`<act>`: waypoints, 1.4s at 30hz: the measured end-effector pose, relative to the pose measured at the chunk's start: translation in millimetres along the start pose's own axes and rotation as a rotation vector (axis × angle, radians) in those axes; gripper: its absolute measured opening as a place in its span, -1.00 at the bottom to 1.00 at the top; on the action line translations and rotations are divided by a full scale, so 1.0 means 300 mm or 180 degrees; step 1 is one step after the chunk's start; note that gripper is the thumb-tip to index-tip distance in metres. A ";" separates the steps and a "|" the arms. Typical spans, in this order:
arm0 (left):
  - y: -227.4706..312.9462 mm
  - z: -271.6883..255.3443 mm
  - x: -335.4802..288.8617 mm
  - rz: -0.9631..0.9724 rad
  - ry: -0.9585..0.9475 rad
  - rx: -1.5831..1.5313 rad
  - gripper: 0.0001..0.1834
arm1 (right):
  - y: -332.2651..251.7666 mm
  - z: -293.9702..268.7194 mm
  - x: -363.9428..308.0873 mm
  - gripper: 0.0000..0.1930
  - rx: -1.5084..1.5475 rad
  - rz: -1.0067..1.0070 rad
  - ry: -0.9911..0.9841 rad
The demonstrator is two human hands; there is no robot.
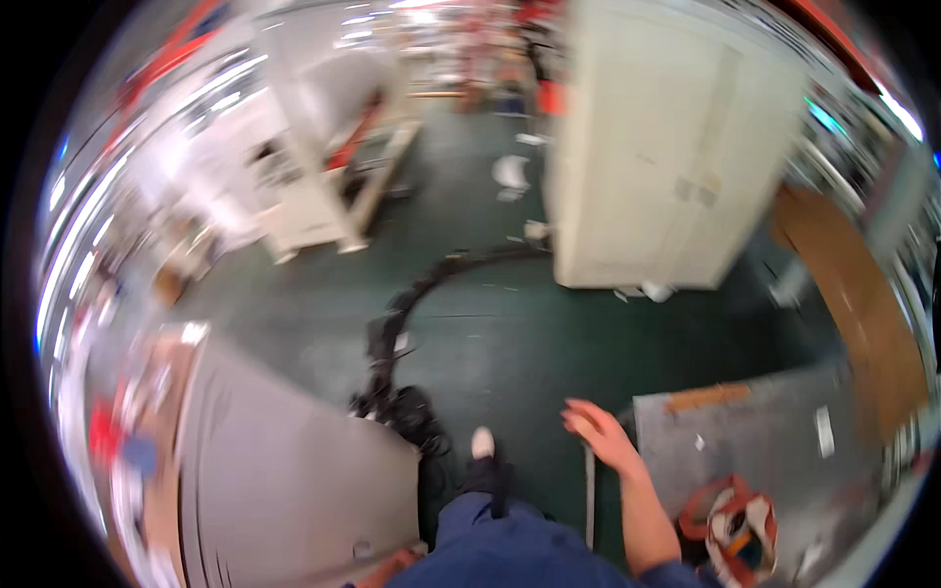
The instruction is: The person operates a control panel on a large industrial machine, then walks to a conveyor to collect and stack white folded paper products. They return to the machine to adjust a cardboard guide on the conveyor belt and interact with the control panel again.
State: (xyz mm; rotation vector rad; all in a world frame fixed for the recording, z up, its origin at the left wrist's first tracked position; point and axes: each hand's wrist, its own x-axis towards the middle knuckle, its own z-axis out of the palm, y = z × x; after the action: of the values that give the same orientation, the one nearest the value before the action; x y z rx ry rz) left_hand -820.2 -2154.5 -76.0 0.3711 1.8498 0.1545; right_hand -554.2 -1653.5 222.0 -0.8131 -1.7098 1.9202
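My right hand (pixel 601 434) reaches forward over the green floor, its fingers stretched out with nothing in them. It is just left of a grey metal tabletop (pixel 784 461), apart from it as far as I can see. Only a small part of my left hand (pixel 394 565) shows at the lower edge, beside the near corner of a large grey panel-sided unit (pixel 294 470). Its fingers are hidden and blurred, so what it touches or holds does not show.
A tall cream cabinet (pixel 676 147) stands ahead on the right. Black cables (pixel 417 416) lie curved and bundled across the floor. A white frame (pixel 304 206) stands at the left. On the metal tabletop sits an orange-and-white bag (pixel 740 534); brown cardboard (pixel 853 294) leans behind it.
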 end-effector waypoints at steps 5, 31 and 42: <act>0.559 -0.434 0.290 -0.0061 -0.0085 0.0135 -0.76 | 0.045 -0.328 0.412 -0.54 0.0134 -0.0357 0.0633; 4.296 -0.028 1.132 0.0988 -0.0846 0.2470 -0.72 | -0.119 -2.616 0.738 -0.58 0.0244 0.0121 0.3719; 5.627 1.031 1.210 0.2490 -0.0870 0.3030 -0.66 | -0.147 -3.768 0.617 -0.60 0.1609 0.0617 0.4105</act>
State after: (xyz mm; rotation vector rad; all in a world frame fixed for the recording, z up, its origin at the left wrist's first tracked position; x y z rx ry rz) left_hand -328.6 -472.1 -8.9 1.6772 1.3104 -0.2586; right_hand 78.5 -699.0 170.3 -1.5225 -0.3669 1.2361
